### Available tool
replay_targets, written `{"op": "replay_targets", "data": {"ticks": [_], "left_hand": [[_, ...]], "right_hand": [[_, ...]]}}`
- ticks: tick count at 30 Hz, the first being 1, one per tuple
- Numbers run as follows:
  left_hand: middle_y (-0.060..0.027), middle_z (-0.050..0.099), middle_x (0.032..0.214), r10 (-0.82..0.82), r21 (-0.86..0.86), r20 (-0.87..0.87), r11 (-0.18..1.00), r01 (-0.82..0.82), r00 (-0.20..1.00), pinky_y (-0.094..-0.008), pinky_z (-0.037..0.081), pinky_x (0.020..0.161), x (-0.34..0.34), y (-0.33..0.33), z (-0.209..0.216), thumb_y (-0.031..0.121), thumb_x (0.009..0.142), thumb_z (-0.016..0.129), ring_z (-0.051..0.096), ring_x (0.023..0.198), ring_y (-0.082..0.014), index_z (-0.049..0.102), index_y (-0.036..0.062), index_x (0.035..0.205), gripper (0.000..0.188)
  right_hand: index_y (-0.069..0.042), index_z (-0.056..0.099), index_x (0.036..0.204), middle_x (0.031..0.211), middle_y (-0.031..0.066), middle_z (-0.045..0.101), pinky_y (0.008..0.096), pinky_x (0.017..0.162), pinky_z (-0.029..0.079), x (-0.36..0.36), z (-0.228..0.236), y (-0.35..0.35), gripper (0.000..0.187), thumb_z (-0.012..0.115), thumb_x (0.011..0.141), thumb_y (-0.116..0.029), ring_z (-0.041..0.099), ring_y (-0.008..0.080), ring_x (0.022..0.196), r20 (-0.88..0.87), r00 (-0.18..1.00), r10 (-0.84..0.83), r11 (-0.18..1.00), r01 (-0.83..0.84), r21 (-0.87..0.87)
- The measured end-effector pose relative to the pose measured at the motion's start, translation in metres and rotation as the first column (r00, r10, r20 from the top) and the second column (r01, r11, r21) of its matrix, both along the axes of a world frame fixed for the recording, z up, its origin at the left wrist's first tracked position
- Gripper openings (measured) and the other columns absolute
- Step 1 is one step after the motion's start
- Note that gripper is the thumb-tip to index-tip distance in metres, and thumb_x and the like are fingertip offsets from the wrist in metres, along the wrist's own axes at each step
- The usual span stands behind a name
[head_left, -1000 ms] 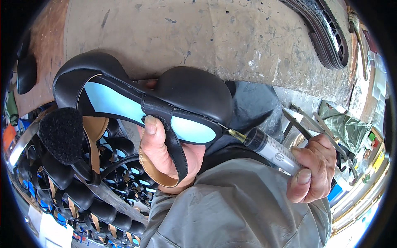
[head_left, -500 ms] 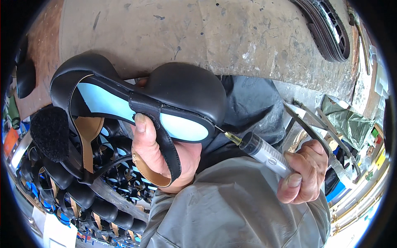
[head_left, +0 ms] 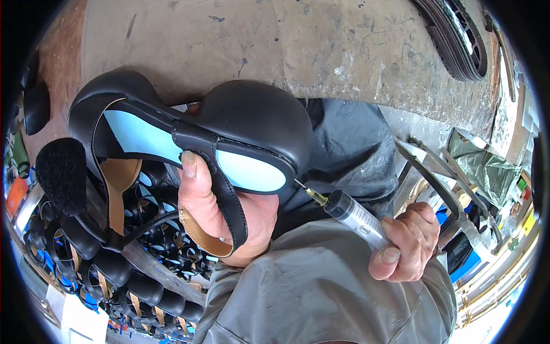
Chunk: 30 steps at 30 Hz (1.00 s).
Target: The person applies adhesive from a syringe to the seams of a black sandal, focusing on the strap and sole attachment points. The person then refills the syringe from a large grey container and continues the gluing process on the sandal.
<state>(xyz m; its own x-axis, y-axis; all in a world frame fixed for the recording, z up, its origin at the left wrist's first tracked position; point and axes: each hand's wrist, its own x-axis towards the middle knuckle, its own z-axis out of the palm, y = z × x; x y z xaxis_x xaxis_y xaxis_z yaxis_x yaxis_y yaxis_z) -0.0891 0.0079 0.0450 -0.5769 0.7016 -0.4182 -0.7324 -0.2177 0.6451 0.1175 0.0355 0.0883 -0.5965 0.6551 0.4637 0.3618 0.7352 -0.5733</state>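
Sandal [head_left: 258, 123], black with pale-blue panels, sits in the left hand [head_left: 259, 217], extending up and leftward from it. That hand grips it with the thumb over the strap at the panel edge; most of its fingers are hidden behind. The right hand [head_left: 409, 246] has its fingers closed around the rear of a clear syringe [head_left: 355, 215], whose needle angles toward the left hand, its tip at the sandal's near end; whether it touches is too fine to tell. Beyond both hands lies the worktop [head_left: 309, 51], carrying a dark ridged sole [head_left: 450, 43] past the right hand. More black sandals [head_left: 143, 286] crowd below and left of the left hand.
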Motion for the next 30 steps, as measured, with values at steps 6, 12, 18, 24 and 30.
{"op": "replay_targets", "data": {"ticks": [6, 12, 18, 24, 30], "left_hand": [[-0.0143, 0.057, 0.110, 0.030, 0.069, -0.054, 0.997, -0.026, 0.998, -0.0409, 0.047, 0.088, 0.000, 0.001, -0.001, 0.028, 0.081, 0.058, 0.059, 0.099, -0.0269, 0.046, 0.0013, 0.123, 0.051], [-0.0177, 0.054, 0.109, -0.257, 0.237, 0.013, 0.940, 0.247, 0.966, -0.0394, 0.048, 0.084, 0.008, -0.021, 0.042, 0.028, 0.078, 0.060, 0.057, 0.099, -0.0293, 0.049, -0.0020, 0.112, 0.046], [-0.0254, 0.052, 0.110, -0.389, 0.159, -0.095, 0.903, 0.400, 0.916, -0.0423, 0.046, 0.087, 0.030, -0.042, 0.087, 0.037, 0.075, 0.057, 0.056, 0.101, -0.0331, 0.043, -0.0033, 0.116, 0.059], [-0.0284, 0.055, 0.104, -0.237, 0.026, -0.508, 0.957, 0.289, 0.828, -0.0388, 0.048, 0.084, 0.058, -0.059, 0.112, 0.037, 0.081, 0.046, 0.058, 0.095, -0.0323, 0.040, -0.0079, 0.116, 0.057], [-0.0235, 0.058, 0.100, -0.185, 0.054, -0.396, 0.973, 0.224, 0.899, -0.0385, 0.048, 0.081, 0.084, -0.071, 0.124, 0.043, 0.084, 0.043, 0.059, 0.092, -0.0313, 0.045, -0.0084, 0.115, 0.060]], "right_hand": [[0.006, 0.053, 0.100, 0.066, 0.0078, 0.056, 0.0296, 0.048, 0.036, 0.021, -0.010, 0.000, 0.029, 0.056, 0.083, -0.017, 0.045, 0.0129, 0.048, -0.293, 0.947, -0.135, 0.880, -0.021, -0.475], [0.002, 0.053, 0.109, 0.094, 0.0118, 0.052, 0.0279, 0.073, 0.041, -0.014, -0.012, 0.027, 0.029, 0.063, 0.084, -0.009, 0.050, 0.0165, 0.081, -0.413, 0.908, 0.064, 0.712, -0.331, -0.619], [-0.004, 0.050, 0.103, 0.096, 0.0076, 0.051, 0.0280, 0.077, 0.040, -0.035, 0.015, 0.017, 0.038, 0.074, 0.076, -0.014, 0.049, 0.0150, 0.087, -0.568, 0.815, 0.117, 0.656, -0.493, -0.572], [-0.007, 0.042, 0.104, 0.106, 0.0102, 0.049, 0.0287, 0.082, 0.040, -0.015, 0.040, 0.011, 0.047, 0.075, 0.070, -0.008, 0.049, 0.0160, 0.095, -0.503, 0.828, 0.246, 0.594, -0.539, -0.597], [-0.009, 0.041, 0.108, 0.106, 0.0077, 0.047, 0.0289, 0.081, 0.040, -0.003, 0.038, -0.009, 0.053, 0.078, 0.070, -0.014, 0.049, 0.0151, 0.094, -0.637, 0.757, 0.143, 0.556, -0.594, -0.582]]}}
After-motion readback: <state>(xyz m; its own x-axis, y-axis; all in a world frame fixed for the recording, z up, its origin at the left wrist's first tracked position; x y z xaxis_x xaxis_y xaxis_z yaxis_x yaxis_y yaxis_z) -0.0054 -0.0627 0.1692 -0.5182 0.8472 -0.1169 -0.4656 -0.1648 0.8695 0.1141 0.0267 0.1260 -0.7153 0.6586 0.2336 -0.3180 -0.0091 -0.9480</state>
